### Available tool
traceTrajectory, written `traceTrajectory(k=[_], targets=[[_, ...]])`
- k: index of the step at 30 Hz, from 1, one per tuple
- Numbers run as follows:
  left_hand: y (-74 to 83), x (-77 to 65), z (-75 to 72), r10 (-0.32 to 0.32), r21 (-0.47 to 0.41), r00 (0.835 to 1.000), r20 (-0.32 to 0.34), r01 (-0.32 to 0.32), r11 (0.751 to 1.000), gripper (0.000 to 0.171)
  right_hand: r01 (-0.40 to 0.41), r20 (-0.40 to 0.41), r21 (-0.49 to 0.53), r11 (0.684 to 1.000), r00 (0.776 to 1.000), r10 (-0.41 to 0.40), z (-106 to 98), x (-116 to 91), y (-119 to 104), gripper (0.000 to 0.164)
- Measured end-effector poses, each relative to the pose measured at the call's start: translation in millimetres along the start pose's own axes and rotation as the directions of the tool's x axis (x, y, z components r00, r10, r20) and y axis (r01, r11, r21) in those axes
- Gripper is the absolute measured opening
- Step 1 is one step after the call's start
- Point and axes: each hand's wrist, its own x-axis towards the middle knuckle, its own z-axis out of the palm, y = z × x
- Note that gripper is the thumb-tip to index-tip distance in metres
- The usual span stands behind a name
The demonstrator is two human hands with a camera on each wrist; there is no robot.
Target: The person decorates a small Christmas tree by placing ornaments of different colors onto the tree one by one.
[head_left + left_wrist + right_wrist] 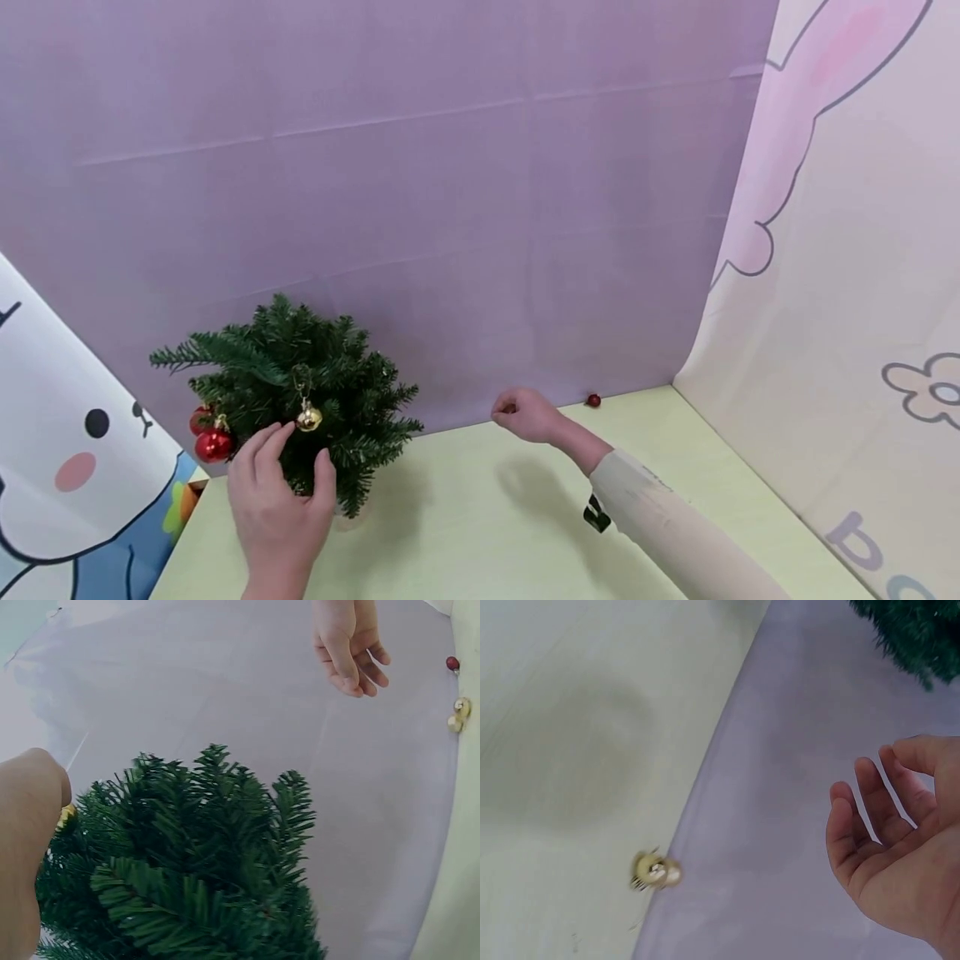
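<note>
A small green artificial Christmas tree (300, 375) stands on the left of the table. From its front hangs a gold bauble (308, 417), and two red baubles (214, 445) hang at its left side. My left hand (279, 492) is beside the gold bauble, fingertips close to it, with fingers and thumb spread in a loose curve. Over the table's back edge hovers my right hand (528, 414), its fingers loosely bent and nothing visible in them in the right wrist view. Gold baubles (656, 870) lie by that edge; my right hand covers them in the head view.
A small red bauble (593, 400) lies at the back edge, right of my right hand. The purple backdrop (465, 208) rises behind the pale table (450, 533). Cartoon-printed panels (840, 333) flank both sides.
</note>
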Motion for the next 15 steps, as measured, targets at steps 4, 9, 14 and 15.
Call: traceTrajectory(k=[4, 9, 14, 15], targets=[[1.7, -8.2, -0.2, -0.004, 0.021, 0.999, -0.042, 0.005, 1.0, 0.055, -0.031, -0.012, -0.004, 0.999, 0.999, 0.031, -1, -3, 15, 0.012], [10.4, -8.6, -2.2, 0.045, 0.073, 0.991, -0.126, -0.036, 0.997, 0.053, -0.083, -0.016, -0.038, 0.996, 0.996, 0.083, -3, -5, 32, 0.013], [15.0, 14.9, -14.7, 0.096, 0.145, 0.982, -0.163, -0.073, 0.987, 0.059, -0.144, 0.0, -0.039, 0.989, 0.99, 0.144, -8, -6, 40, 0.011], [14.3, 20.8, -18.0, 0.097, 0.16, 0.984, -0.152, -0.073, 0.984, 0.062, -0.159, 0.002, -0.033, 0.987, 0.987, 0.159, -10, -6, 41, 0.011]])
